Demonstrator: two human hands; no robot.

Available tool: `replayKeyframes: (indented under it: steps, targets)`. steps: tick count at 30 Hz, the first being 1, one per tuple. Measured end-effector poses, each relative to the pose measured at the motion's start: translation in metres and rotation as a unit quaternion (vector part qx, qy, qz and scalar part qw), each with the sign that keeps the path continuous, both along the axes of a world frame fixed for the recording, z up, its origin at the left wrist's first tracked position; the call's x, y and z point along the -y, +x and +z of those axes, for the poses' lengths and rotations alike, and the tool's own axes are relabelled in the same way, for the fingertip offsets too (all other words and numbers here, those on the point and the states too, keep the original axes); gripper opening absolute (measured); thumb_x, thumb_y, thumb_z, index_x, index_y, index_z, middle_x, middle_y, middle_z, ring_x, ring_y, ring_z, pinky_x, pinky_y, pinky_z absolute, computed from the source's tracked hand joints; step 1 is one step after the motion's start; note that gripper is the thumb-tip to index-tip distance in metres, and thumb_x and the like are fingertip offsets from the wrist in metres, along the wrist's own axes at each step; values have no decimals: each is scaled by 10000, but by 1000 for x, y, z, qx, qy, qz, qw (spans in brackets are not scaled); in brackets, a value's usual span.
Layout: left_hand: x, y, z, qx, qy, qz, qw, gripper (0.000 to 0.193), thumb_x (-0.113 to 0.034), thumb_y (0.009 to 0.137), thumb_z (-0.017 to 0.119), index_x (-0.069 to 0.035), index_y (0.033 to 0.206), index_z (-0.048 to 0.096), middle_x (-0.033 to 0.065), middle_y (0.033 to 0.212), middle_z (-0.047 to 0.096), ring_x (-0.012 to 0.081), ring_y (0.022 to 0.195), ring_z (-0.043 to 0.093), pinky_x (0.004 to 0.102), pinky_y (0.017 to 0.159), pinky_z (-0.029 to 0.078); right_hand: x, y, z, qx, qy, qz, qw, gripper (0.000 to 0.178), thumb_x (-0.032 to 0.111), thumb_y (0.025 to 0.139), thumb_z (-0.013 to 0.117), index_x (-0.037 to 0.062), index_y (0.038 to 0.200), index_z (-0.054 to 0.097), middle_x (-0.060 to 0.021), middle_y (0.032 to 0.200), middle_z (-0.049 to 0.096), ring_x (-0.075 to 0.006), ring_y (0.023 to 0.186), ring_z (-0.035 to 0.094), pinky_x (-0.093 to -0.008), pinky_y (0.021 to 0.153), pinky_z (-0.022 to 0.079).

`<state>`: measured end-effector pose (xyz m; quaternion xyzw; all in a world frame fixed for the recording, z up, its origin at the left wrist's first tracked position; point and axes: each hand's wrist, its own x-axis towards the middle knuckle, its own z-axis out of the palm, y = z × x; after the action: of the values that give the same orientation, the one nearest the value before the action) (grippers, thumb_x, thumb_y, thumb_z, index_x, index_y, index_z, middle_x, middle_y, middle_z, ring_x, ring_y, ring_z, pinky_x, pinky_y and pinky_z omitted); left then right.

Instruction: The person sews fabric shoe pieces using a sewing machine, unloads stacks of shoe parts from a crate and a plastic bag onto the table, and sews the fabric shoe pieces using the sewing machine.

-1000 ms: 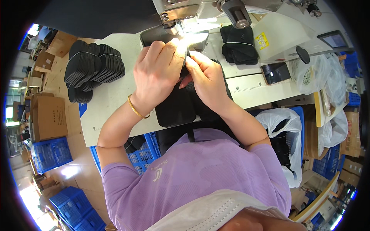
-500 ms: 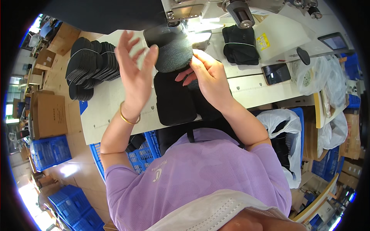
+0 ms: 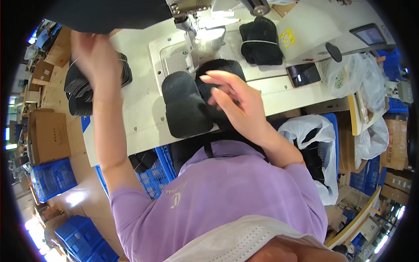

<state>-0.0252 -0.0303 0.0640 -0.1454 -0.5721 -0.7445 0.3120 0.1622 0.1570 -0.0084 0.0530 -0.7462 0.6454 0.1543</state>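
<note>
My left hand, smeared by motion, is over the bundled stack of black fabric pads at the table's left; its fingers cannot be made out. My right hand hovers above a pile of black, fuzzy fabric pieces at the table's front, its fingers loosely bent and apart, with nothing seen in them. Left of it lies a second pile of black fabric pieces, overhanging the table edge towards my lap. Just beyond both piles stands the sewing machine's needle area, lit by a bright lamp.
Behind, a black bundle tied with a band lies on the white table. A phone and plastic bags are at the right. Blue crates and a white-lined bin stand below the table edge.
My left hand has swung left, away from the machine, to the stack. The greyish knit piece my right hand held under the lamp is out of its fingers, which have come nearer the piles.
</note>
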Motion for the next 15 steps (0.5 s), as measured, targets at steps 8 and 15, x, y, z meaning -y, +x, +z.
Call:
replayKeyframes:
  steps: [8,15]
  targets:
    - [68,206,86,234,-217,-372,871,328,-306,1020,460,-49,815,457,17,792,410,106,639,417,228,557,325,-1,24,-5,-19,-28,7,999,304,-16,926,552,-31,1229,576,-83,1045,665,-69,704,601,-189,584,464]
    - [97,260,78,218,-556,10,802,362,-346,1025,448,-31,848,426,-29,677,395,68,511,366,155,502,331,7,30,-5,-12,17,28,999,307,-35,910,557,5,1209,615,-66,930,626,-71,702,612,-194,590,468]
